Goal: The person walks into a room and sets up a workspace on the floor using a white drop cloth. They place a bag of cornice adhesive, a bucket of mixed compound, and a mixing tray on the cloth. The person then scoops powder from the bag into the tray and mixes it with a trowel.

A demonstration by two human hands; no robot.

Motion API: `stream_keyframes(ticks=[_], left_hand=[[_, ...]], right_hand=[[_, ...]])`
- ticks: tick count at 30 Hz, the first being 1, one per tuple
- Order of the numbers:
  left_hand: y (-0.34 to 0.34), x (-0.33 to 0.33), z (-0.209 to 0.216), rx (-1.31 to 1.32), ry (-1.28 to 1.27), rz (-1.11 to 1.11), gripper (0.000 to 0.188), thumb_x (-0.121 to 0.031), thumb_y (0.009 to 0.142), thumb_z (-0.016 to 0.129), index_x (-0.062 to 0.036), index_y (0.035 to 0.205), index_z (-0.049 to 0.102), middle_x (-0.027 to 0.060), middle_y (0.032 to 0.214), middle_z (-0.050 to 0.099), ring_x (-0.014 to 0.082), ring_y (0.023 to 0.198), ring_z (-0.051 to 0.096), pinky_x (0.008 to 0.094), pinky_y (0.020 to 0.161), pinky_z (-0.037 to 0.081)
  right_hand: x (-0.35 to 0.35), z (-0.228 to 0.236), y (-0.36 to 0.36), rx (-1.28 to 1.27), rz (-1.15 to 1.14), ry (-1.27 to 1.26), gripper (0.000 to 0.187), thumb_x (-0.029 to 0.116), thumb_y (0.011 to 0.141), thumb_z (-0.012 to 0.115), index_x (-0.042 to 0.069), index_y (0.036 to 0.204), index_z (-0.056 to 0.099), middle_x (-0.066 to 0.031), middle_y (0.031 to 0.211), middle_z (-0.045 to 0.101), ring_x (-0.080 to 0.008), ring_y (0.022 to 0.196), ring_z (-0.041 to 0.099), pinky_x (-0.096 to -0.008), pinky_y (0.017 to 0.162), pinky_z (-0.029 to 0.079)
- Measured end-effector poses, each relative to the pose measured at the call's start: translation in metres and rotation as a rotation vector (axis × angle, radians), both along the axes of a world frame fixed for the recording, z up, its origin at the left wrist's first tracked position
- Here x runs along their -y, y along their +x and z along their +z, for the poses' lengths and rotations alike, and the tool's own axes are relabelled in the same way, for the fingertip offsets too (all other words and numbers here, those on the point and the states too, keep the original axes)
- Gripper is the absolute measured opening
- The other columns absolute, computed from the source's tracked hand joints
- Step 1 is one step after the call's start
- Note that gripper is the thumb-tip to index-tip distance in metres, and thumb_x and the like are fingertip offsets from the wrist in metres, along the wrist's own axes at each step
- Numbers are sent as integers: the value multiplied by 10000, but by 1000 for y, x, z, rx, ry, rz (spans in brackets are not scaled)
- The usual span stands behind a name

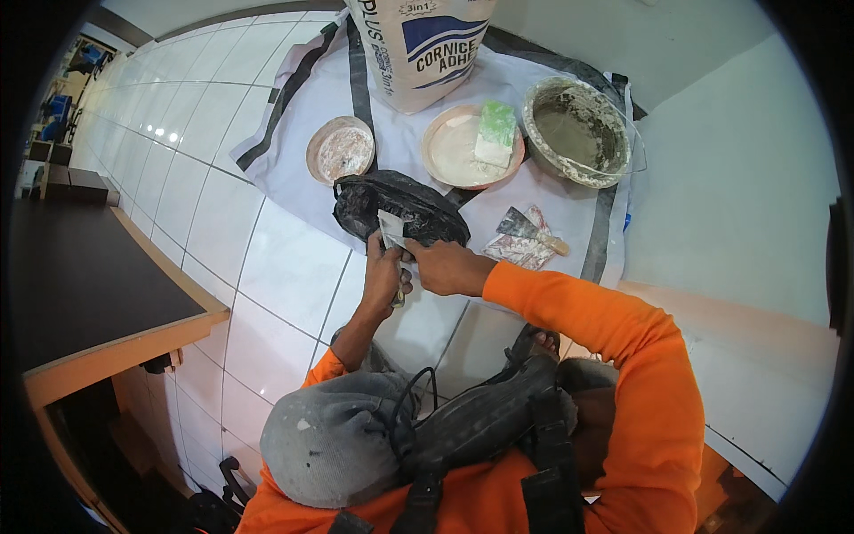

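Near the middle, my left hand (383, 278) is closed around a putty knife (390, 224), its pale blade pointing away from me and its handle end showing below my fingers. My right hand (447, 266) comes in from the right with curled fingers, the index fingertip at the blade. Whether those fingers hold anything is hidden. Just beyond both hands lies a crumpled black plastic bag (409, 203). To the right, a second putty knife (520, 224) rests on a crumpled, white-smeared plastic piece (525, 254).
A white sheet (289, 169) with dark stripes bears a smeared shallow bowl (342, 149), a bowl of whitish material (449, 147) with a green-and-white sponge (495, 133), a bucket (578, 129) and a tall sack (418, 53). A dark-topped table (98, 276) stands left; a wall (738, 196) right.
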State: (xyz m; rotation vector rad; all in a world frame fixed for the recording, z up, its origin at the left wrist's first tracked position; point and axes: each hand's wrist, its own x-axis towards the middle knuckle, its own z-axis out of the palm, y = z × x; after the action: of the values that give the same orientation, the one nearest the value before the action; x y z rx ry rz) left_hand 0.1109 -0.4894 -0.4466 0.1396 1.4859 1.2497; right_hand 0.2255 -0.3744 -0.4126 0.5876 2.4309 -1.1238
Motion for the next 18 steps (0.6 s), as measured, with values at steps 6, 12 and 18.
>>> stream_keyframes(ticks=[6,12,18], left_hand=[[2,3,2,-57,-66,37,364,-96,946,396,-213,1289,365,32,882,501,99,509,445,231,375,332],[2,2,3,5,-33,55,510,-82,897,399,-212,1381,303,58,899,495,107,514,438,253,384,345],[7,2,6,56,-45,52,490,-96,923,400,-246,1382,317,34,877,514,99,511,438,238,377,339]], right_hand=[[-2,-5,-18,39,-54,-19,505,220,892,607,-27,1319,497,-310,1112,667,-460,1044,663,-527,909,528],[-12,6,-21,146,-57,-50,498,244,901,616,-14,1315,514,-305,1146,659,-461,1089,647,-511,948,516],[4,-13,-4,71,-86,-46,477,250,902,612,26,1315,529,-295,1143,662,-470,1097,639,-538,941,513]])
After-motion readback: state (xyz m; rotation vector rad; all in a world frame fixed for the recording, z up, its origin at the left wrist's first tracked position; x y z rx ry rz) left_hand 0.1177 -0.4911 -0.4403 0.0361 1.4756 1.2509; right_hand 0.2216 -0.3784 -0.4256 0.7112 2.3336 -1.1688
